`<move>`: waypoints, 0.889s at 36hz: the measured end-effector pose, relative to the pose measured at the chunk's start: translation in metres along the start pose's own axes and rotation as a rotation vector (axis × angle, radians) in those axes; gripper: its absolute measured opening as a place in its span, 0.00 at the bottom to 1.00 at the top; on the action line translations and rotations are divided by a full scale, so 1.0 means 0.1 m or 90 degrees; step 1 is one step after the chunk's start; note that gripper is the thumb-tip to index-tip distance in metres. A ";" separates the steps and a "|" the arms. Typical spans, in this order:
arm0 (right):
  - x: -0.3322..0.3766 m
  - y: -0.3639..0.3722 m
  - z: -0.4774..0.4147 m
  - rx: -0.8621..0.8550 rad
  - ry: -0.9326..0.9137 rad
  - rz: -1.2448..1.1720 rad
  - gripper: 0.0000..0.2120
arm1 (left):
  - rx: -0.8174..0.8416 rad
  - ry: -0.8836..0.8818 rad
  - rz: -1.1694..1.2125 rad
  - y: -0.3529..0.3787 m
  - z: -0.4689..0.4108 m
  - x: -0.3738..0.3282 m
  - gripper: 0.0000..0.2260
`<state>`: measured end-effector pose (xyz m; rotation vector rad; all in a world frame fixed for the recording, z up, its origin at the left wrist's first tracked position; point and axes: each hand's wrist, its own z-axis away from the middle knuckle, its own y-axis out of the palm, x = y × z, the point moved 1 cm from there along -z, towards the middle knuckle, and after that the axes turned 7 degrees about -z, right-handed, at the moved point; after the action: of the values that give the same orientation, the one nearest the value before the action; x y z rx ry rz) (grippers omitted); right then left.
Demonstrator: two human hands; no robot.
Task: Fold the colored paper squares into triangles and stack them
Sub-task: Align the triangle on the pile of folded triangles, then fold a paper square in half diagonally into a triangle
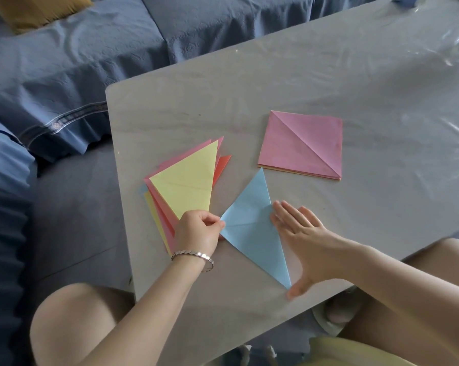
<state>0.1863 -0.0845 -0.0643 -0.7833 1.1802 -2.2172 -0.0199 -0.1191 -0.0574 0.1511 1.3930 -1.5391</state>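
A light blue paper triangle [253, 225] lies folded on the grey table [302, 83]. My left hand [198, 232] pinches its left corner between thumb and fingers. My right hand [302, 233] lies flat with straight fingers along the triangle's right edge, thumb near its lower tip. To the left sits a stack of folded triangles [186, 186] with a yellow one on top and pink, red and yellow ones below. At the back right lies a pile of paper squares [302, 145], a pink sheet with a diagonal crease on top.
A sofa with a blue cover [78, 62] runs along the table's left and far sides. My bare knees show below the table's near edge. Clear plastic film [434, 48] wrinkles over the table's right part.
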 end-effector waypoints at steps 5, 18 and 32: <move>-0.04 -0.11 -0.01 -0.053 -0.016 -0.121 0.61 | 0.009 0.040 -0.008 -0.04 0.01 0.00 0.10; -0.72 -0.46 -0.43 -0.441 0.164 -0.183 0.25 | -0.202 0.208 -0.084 -0.85 -0.50 -0.33 0.04; -0.94 -0.61 -0.57 -0.247 0.280 -0.030 0.33 | -0.028 0.257 -0.525 -0.14 -0.28 -0.11 0.32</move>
<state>0.2033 0.0402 -0.0616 -0.4715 1.8589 -2.2996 -0.0392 -0.0927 -0.0496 -0.1795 1.9476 -2.2282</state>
